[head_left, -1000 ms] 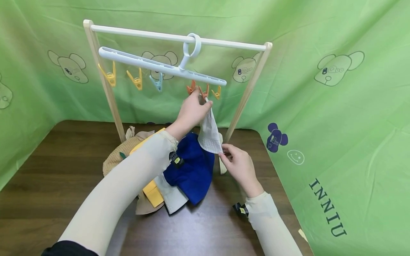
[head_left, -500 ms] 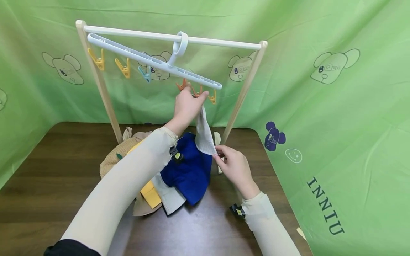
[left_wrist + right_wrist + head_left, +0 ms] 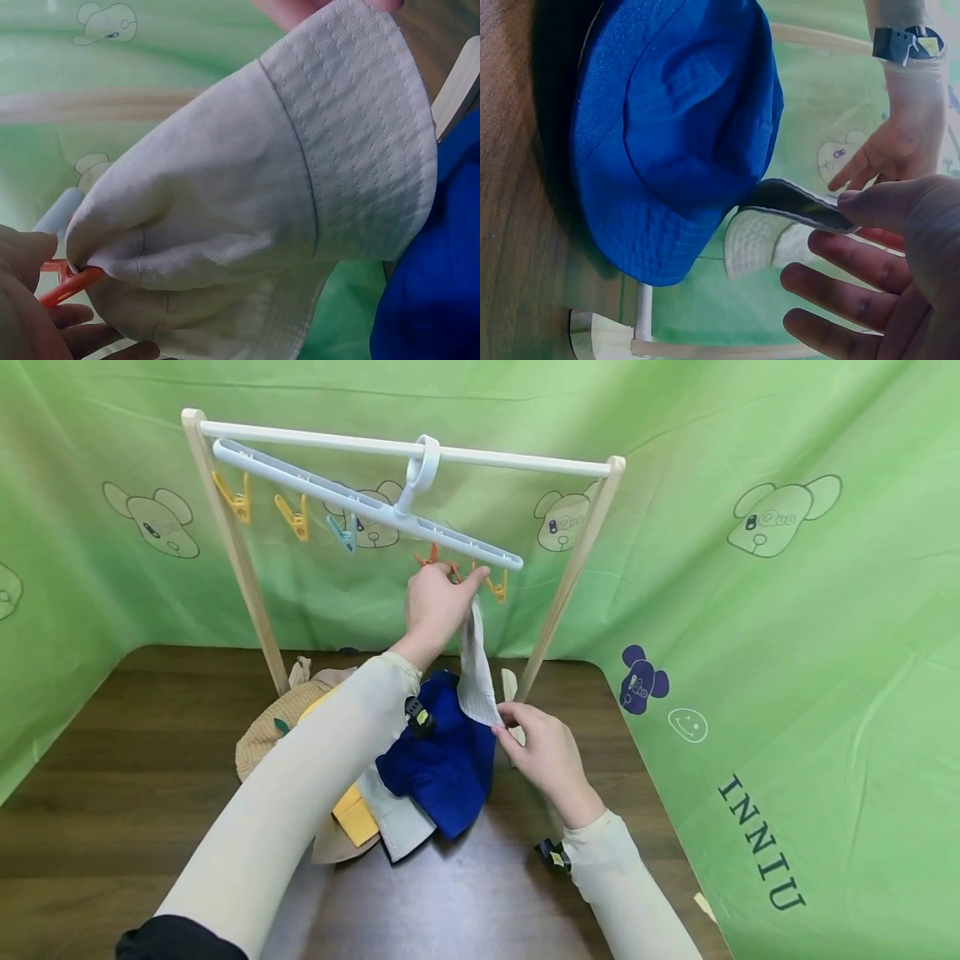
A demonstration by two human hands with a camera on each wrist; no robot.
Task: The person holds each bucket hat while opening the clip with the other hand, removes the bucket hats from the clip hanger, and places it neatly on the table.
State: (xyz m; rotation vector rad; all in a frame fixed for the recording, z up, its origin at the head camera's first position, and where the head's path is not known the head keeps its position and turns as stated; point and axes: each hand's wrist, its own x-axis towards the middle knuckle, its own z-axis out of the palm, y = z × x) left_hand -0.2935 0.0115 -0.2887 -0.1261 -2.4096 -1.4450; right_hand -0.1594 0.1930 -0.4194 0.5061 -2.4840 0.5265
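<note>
A pale bucket hat (image 3: 202, 172) hangs below the right half of a light-blue hanger (image 3: 375, 510), its brim downward. At the top of its crown, my left hand (image 3: 438, 606) pinches an orange clothespin (image 3: 71, 285), whose jaws meet the cloth. My right hand (image 3: 547, 756) pinches the edge of the brim between thumb and index finger; in the right wrist view its other fingers (image 3: 840, 300) spread loosely. Directly behind and below the pale hat lies a blue bucket hat (image 3: 682, 127). The left fingertips are partly hidden in the head view.
A white rail (image 3: 315, 439) on wooden posts (image 3: 577, 560) carries the tilted hanger. Yellow clothespins (image 3: 294, 518) and a blue clothespin (image 3: 343, 533) dangle from it. A tan hat (image 3: 262, 727) and other hats lie piled on the wooden table (image 3: 112, 793). Green cloth surrounds everything.
The hanger's left end has risen, so it tilts more steeply down to the right. Both hands have shifted slightly left in the head view, keeping hold of the clothespin and the brim.
</note>
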